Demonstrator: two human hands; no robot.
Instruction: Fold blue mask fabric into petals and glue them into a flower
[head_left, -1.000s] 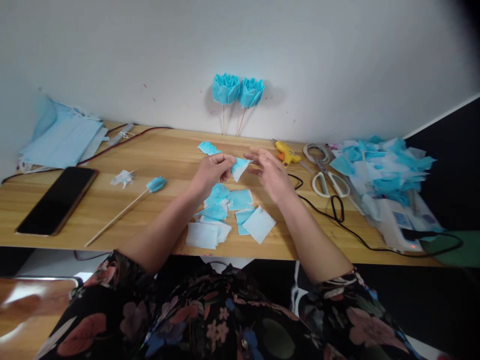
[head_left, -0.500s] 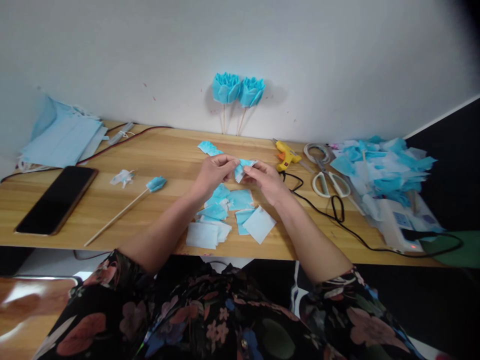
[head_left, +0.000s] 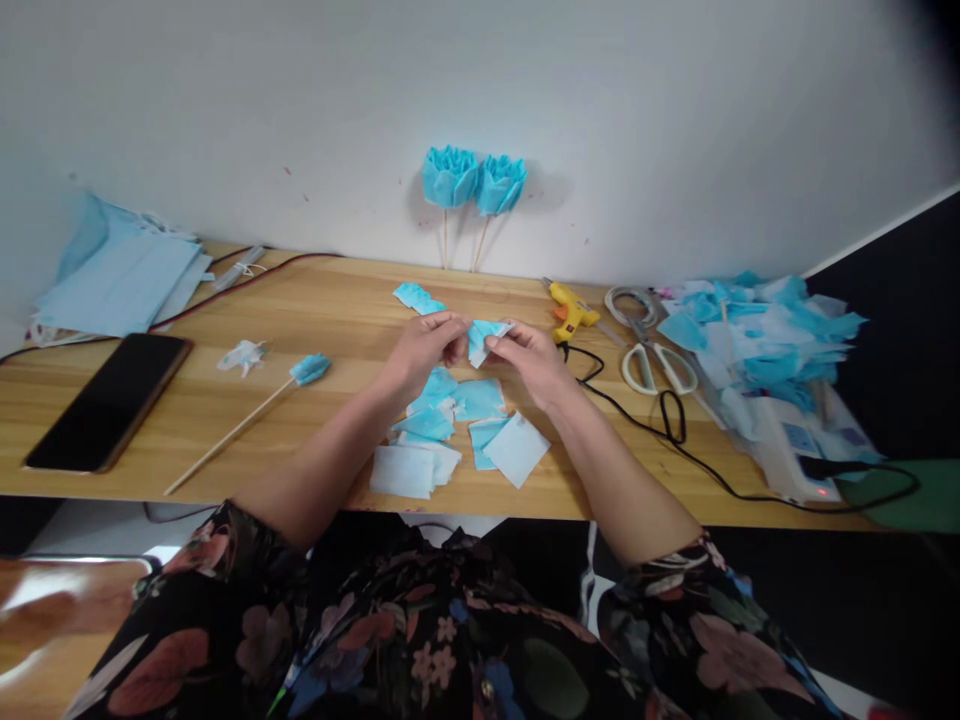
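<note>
Above the middle of the table, a small blue and white piece of mask fabric [head_left: 482, 341] is stretched between my hands. My left hand [head_left: 429, 352] has its fingers closed at the piece's left edge. On the other side, my right hand [head_left: 531, 362] pinches it between thumb and fingers, its white underside partly turned up. Below my hands lie loose cut blue pieces [head_left: 480, 399] and a pale square [head_left: 518, 450]. A ruffled blue strip [head_left: 418, 297] lies just beyond my left hand.
Left are a stick with a blue bud [head_left: 310, 369], a phone [head_left: 109, 402] and stacked face masks [head_left: 124, 275]. Two blue fabric flowers [head_left: 450, 178] lean on the wall. Right are a yellow glue gun [head_left: 573, 312], its cord, scissors [head_left: 660, 368], a scrap heap [head_left: 772, 335] and a power strip [head_left: 793, 450].
My left fingers have shifted slightly left and curled lower, so more of the blue piece shows. My right hand keeps its pinch. The view has moved very slightly.
</note>
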